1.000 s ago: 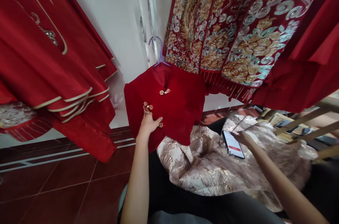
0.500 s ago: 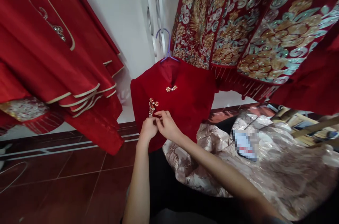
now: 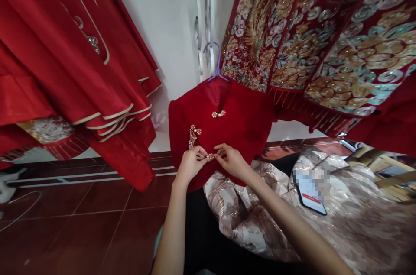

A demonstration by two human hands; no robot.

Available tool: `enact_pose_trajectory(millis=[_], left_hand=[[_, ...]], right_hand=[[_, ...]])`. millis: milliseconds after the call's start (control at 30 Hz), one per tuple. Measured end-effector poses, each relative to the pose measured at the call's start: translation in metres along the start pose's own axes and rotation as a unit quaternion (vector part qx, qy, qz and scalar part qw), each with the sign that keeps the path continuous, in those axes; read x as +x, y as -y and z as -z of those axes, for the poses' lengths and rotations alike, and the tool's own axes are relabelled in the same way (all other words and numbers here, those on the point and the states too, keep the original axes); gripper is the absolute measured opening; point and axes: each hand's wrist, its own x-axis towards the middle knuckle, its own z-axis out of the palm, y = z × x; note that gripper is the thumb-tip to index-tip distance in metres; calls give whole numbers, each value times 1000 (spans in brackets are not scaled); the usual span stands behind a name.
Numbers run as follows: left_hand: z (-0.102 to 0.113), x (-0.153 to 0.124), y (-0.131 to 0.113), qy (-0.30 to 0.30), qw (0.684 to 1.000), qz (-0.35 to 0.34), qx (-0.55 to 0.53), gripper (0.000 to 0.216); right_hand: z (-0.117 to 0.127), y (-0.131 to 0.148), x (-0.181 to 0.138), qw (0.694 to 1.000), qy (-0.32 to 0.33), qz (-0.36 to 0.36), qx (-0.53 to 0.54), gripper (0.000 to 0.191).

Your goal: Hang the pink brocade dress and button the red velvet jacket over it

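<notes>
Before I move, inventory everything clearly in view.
Jacket: one, red, centre.
Hanger: one, purple, in jacket's neckline.
Upper clasp: one, pearly gold, at neckline.
Ornament: one, pearly gold, jacket front, left.
Lower clasp: one, pearly gold, jacket front.
Embroidered garment: at least one, red, gold, right.
Edged garments: count unclear, red, left.
Brocade: one, pale, lower right.
Phone: one, white screen, on brocade.
Scrollwork: one, white, behind hanger.
Woodwork: count unclear, brown, right.
Wall: one, white, behind.
Floor: one, red, lower left.
Left hand and right hand: two, bare, at lower clasp.

Red jkt point(image 3: 230, 130) matt velvety cloth, pale brocade point(image 3: 360, 210) glossy w/ metallic sheen.
</notes>
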Motion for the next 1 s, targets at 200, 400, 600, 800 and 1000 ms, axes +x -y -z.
enact_pose_trajectory(millis=[200, 400, 600, 800, 1000], left_hand=[[0, -2, -6, 12, 998, 27, -60, 19], [4, -3, -7, 15, 997, 28, -72, 23], [5, -4, -3, 8, 998, 26, -62, 21], [7, -7, -4, 40, 993, 43, -102, 25], [4, 3, 1, -95, 943, 63, -313, 40]], right_hand=[[5, 9, -4, 998, 44, -32, 38, 17], [1, 15, -4, 996, 33, -34, 73, 15], [0, 17, -5, 993, 29, -27, 109, 12], [7, 12, -3, 993, 37, -21, 107, 13], [33, 12, -3, 979, 154, -20, 133, 21]])
